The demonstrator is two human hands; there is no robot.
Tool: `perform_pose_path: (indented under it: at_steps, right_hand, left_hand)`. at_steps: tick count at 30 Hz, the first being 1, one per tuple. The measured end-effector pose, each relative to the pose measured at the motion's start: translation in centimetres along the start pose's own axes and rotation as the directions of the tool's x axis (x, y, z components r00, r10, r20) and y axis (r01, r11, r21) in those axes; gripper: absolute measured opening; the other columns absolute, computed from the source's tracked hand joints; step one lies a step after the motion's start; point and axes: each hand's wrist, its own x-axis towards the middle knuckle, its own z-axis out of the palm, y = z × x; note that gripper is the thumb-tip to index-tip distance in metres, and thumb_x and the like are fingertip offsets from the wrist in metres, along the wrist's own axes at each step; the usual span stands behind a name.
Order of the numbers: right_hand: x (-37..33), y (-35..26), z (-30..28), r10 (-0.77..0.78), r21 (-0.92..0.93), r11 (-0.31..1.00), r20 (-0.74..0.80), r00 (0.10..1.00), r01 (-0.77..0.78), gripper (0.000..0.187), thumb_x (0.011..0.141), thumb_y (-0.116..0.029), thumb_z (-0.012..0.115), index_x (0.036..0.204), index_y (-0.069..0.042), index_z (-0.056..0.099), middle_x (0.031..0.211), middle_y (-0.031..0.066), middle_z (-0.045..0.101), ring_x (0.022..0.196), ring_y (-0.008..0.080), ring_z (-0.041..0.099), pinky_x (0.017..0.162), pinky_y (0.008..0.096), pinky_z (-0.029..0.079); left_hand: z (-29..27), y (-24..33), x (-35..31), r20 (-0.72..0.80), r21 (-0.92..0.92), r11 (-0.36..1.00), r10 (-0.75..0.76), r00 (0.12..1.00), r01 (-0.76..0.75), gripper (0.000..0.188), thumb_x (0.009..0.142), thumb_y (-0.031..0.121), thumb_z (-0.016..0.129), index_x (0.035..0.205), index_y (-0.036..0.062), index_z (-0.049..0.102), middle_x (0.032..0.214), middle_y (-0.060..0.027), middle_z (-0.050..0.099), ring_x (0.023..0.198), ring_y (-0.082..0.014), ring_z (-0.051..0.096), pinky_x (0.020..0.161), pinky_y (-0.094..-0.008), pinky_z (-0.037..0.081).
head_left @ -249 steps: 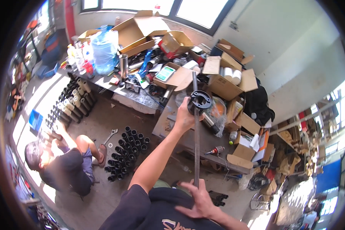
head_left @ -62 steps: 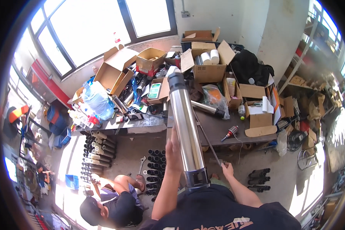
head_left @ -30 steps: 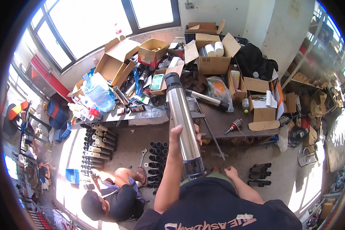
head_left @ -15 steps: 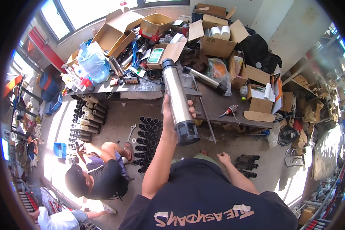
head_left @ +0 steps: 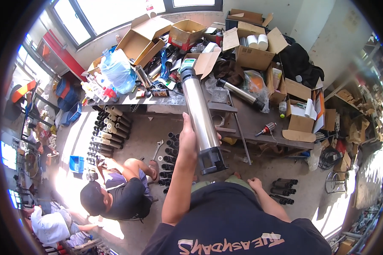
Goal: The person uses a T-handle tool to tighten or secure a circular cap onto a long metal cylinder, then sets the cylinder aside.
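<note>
My left hand [head_left: 188, 138] is closed around a long steel cylinder [head_left: 201, 117], held up in front of the bench. Black plastic caps cover both ends; the near cap [head_left: 212, 160] has slots cut in its side. The cylinder leans, its far end to the left. By my right thigh hangs my right hand [head_left: 255, 184], fingers curled, with nothing visible in it. Another steel cylinder with black ends [head_left: 241, 93] lies on the bench, behind and right of the held one.
The bench [head_left: 266, 138] carries cardboard boxes [head_left: 253, 57], bottles, bags and a red-and-black tool [head_left: 266, 128]. Black cylindrical parts [head_left: 283, 190] lie on the floor to the right; more stand in rows [head_left: 168, 159]. A person [head_left: 119, 197] sits low at left, near a wrench [head_left: 158, 148].
The view has shifted, so the bench and floor appear farther right and lower. Against the bench, the held cylinder has moved left. My right hand stays lowered.
</note>
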Motion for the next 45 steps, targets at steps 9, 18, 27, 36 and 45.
perform_pose_path:
  at_steps: [9,18,27,36,45]
  right_hand:
    - [0.0,-1.4,0.4,-0.087,-0.022,0.996,-0.019,0.996,0.086,0.043,0.082,-0.044,0.070,0.102,-0.006,0.074,0.105,0.0196,0.072,0.104,0.0360,0.068,0.091,0.0425,0.052]
    - [-1.2,-0.3,0.4,-0.047,-0.038,0.998,-0.017,0.999,0.046,0.045,0.080,-0.045,0.069,0.102,-0.006,0.074,0.105,0.0200,0.072,0.104,0.0368,0.067,0.092,0.0432,0.052]
    - [-3.9,0.4,2.7,0.026,0.040,0.999,-0.044,0.999,-0.024,0.045,0.080,-0.044,0.069,0.102,-0.005,0.075,0.104,0.0206,0.072,0.103,0.0363,0.068,0.090,0.0433,0.052]
    - [-12.1,-10.8,-12.4,-0.284,0.480,0.715,-0.464,0.839,0.508,0.022,0.095,-0.021,0.068,0.107,-0.003,0.066,0.089,0.0024,0.064,0.082,0.0091,0.058,0.077,0.0280,0.050]
    - [-22.5,-8.0,-32.8,-0.327,0.151,0.875,-0.516,0.792,0.459,0.074,0.074,-0.030,0.084,0.132,-0.009,0.043,0.101,0.0154,0.067,0.076,0.0295,0.068,0.069,0.0396,0.055]
  left_hand:
    - [0.1,0.0,-0.1,0.244,-0.358,0.928,-0.016,0.970,0.105,0.071,0.103,0.062,0.023,0.128,-0.0004,0.046,0.098,-0.0197,0.059,0.078,-0.0332,0.064,0.066,-0.0478,0.058]
    - [0.2,-0.5,0.4,0.241,-0.294,0.954,0.024,0.970,0.050,0.074,0.102,0.064,0.023,0.125,-0.0003,0.050,0.095,-0.0180,0.062,0.076,-0.0312,0.066,0.062,-0.0447,0.060]
    - [0.3,-0.2,-0.1,0.349,-0.198,0.977,0.000,0.937,0.073,0.078,0.101,0.068,0.021,0.117,-0.0005,0.055,0.094,-0.0168,0.061,0.073,-0.0302,0.065,0.064,-0.0441,0.057]
    - [3.1,-4.1,1.5,0.567,0.275,0.956,-0.079,0.820,-0.098,0.067,0.076,0.045,0.079,0.115,-0.0026,0.051,0.090,-0.0184,0.065,0.075,-0.0282,0.068,0.062,-0.0365,0.058]
    - [7.3,-30.6,1.2,0.592,0.780,0.562,-0.515,0.620,-0.277,0.053,0.067,0.006,0.086,0.111,0.0059,0.056,0.089,-0.0076,0.068,0.079,-0.0141,0.063,0.074,-0.0324,0.054]
